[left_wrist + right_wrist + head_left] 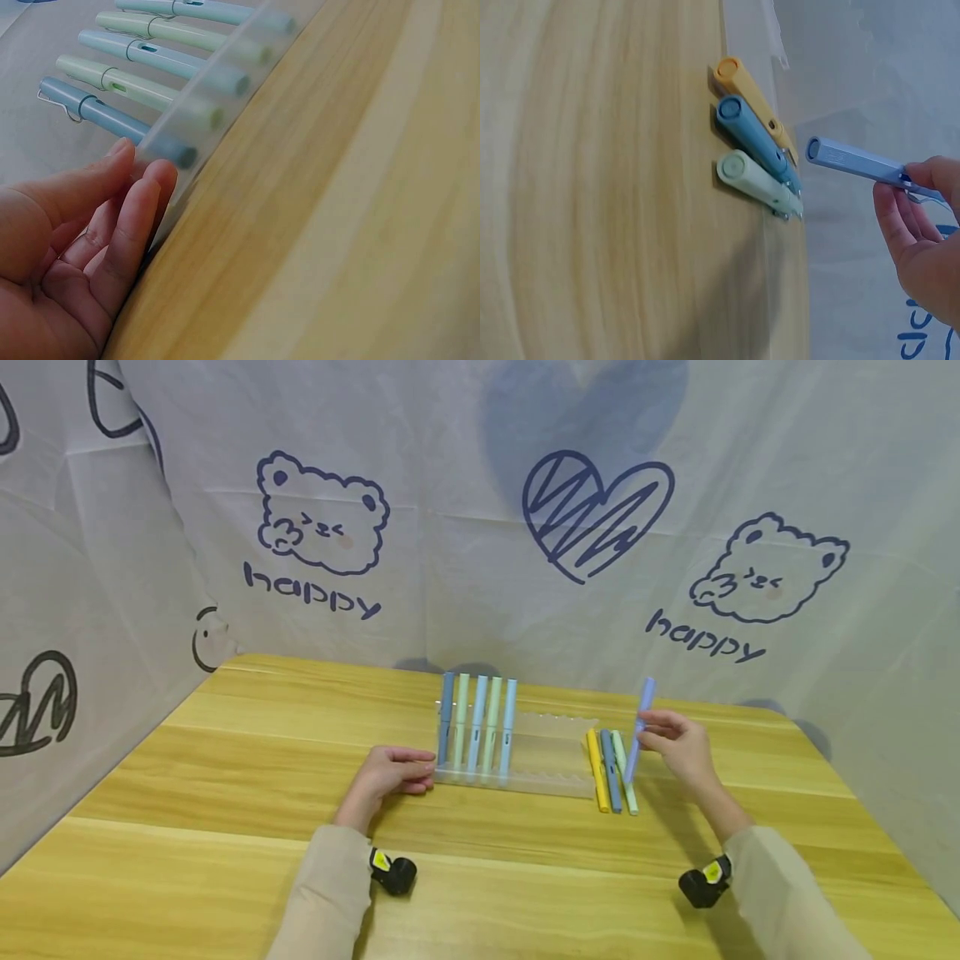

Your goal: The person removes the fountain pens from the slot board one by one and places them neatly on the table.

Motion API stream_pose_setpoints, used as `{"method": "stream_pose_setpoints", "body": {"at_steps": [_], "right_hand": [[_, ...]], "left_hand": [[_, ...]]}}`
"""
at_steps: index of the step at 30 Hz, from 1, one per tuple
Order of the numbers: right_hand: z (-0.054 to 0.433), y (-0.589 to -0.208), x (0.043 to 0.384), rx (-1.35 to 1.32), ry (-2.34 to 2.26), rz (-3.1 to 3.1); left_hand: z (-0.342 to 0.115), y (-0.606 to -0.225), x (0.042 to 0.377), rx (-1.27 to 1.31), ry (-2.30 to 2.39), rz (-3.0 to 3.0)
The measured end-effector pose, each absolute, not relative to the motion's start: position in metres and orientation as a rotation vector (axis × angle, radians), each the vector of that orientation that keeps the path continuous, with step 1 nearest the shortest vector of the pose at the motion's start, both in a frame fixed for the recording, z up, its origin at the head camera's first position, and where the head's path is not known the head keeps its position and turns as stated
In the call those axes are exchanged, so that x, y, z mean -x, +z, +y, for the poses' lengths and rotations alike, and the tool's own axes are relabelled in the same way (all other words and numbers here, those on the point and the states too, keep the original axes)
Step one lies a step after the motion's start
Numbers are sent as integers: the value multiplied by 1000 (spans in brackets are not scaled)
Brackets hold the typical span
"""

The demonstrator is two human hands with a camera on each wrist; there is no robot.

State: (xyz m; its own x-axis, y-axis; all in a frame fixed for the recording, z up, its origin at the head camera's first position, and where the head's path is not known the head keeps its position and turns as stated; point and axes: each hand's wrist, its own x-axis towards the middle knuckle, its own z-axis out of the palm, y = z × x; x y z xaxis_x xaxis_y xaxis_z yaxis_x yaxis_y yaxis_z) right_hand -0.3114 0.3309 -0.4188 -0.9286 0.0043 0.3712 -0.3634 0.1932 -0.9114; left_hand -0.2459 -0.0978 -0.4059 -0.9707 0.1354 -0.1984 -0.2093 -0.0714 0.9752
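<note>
Apparently I am partway through filling the clear rack (552,757) with pens, and the step in hand looks to be bringing over one more. My right hand (678,748) pinches the lavender pen (859,163) between thumb and fingers, holding it well up its length, steeply tilted with its lower end off the worktop (525,877). That pen is to the right of the rack, beside the three loose ones and apart from them in the right wrist view. My left hand (393,770) grips the rack's near left corner, thumb on one side and fingers on the other, with little gap between them; I take this as steadying. Five pens sit side by side in the rack's left part: a slate-blue pen (446,720), then light green (461,722), light blue (477,724), green again (492,724) and blue again (508,727). Notches to their right hold nothing, so the next move probably calls for carrying the lavender pen leftward, laying it back to match the row's slope and settling it in the notch after the fifth. On the worktop just past the rack's right end lie the yellow pen (597,772), the dark blue pen (611,772) and the mint pen (757,184), presumably for later turns.
</note>
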Motion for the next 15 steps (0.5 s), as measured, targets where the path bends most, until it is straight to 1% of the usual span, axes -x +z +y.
{"method": "stream_pose_setpoints", "body": {"at_steps": [3,6,8,13,15], "right_hand": [[325,-406,304,-315,1764,-2233],[306,-375,278,-253,1733,-2327],[307,-374,275,-259,1738,-2358],[308,-372,272,-182,1728,-2462],[298,-359,261,-108,1689,-2530]], "left_hand": [[-98,-406,246,81,2142,1964],[-98,-406,246,83,2140,1967],[-98,-406,246,85,2137,1970],[-98,-406,246,78,2143,1965],[-98,-406,246,77,2146,1961]]}}
